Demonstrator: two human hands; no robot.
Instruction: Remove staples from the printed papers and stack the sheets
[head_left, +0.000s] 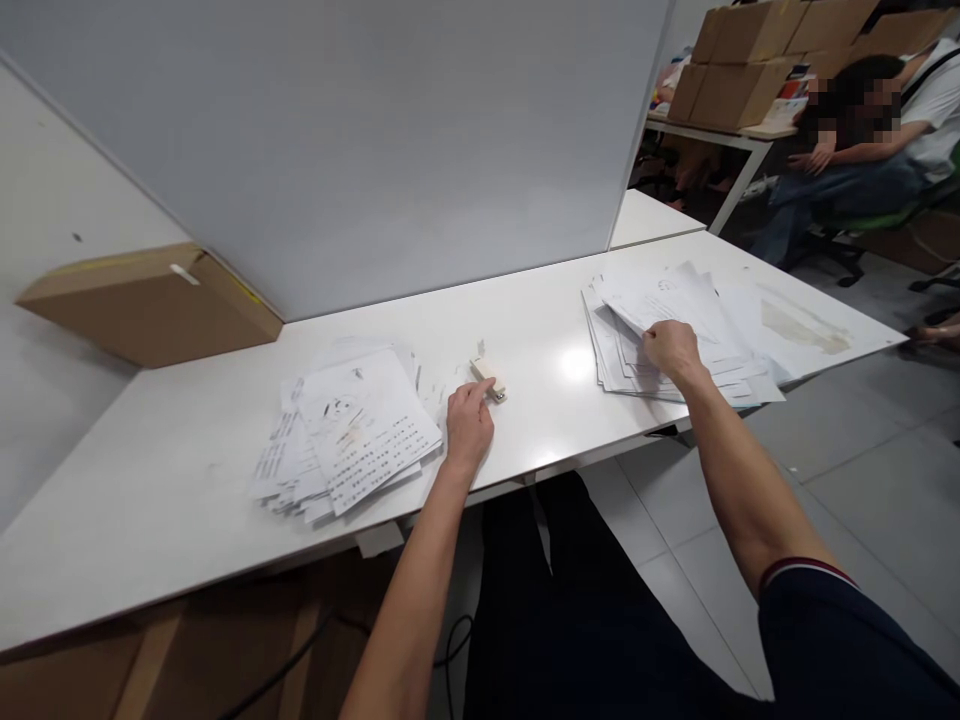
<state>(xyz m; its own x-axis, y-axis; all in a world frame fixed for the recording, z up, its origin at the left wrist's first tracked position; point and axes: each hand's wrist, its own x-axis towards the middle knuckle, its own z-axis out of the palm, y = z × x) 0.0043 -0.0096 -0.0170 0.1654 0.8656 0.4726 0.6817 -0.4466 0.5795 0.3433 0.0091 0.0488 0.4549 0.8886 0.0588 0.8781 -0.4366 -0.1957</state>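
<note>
A small cream stapler (489,380) lies on the white table, between two piles of paper. My left hand (470,420) rests just in front of it, fingers loosely stretched, with a fingertip touching its near end but not wrapped around it. Over the right-hand pile of papers (611,370), my right hand (673,350) is closed in a pinch on the edge of a sheet of paper (630,318), whose near edge lifts a little. My fingertips there are partly hidden by the hand. To the left sits another loose pile of printed and drawn-on sheets (367,420).
A grey-white panel (390,150) stands along the table's back edge. A cardboard box (157,310) leans at the back left. Beyond the right end, a seated person (885,150) is near stacked cartons (742,90). The table's front edge (525,475) runs close before me.
</note>
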